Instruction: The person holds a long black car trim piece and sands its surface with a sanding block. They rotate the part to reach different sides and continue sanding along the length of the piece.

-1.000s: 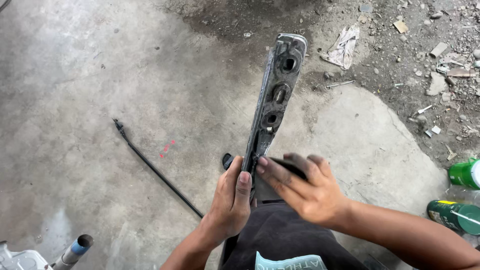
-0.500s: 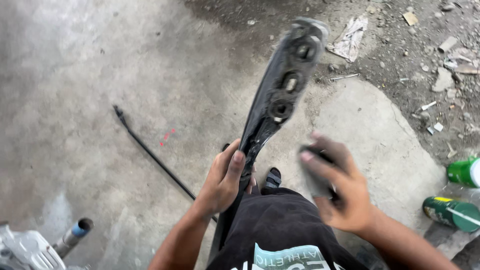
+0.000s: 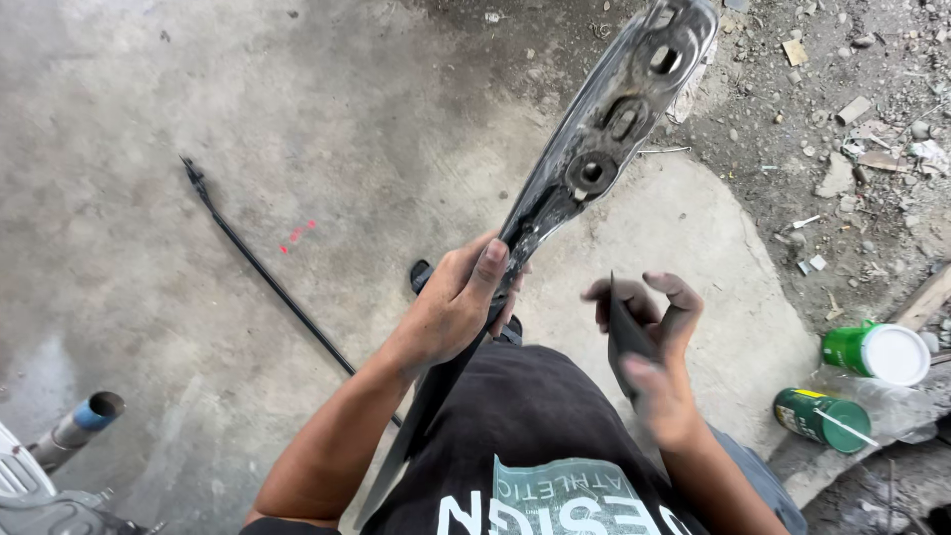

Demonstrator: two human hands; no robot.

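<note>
While the left hand (image 3: 458,309) stays clamped round the long, grimy dark metal bracket (image 3: 584,163), raised slantwise over the concrete floor (image 3: 149,149), the right hand (image 3: 649,347) pinches a small dark abrasive sheet (image 3: 624,337) just beside it; grime remains, so rubbing seems unfinished.

Concrete floor (image 3: 198,119), black rod (image 3: 267,272), green cans (image 3: 872,349) (rubble nearby)

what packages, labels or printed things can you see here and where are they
Green can: right edge, on its side, round white lid toward the camera.
Second green can: just below it, dark green with a yellow label patch, a thin stick across its end.
Printed shirt: bottom centre, black with white lettering and a teal panel.
No signs or screens.
</note>
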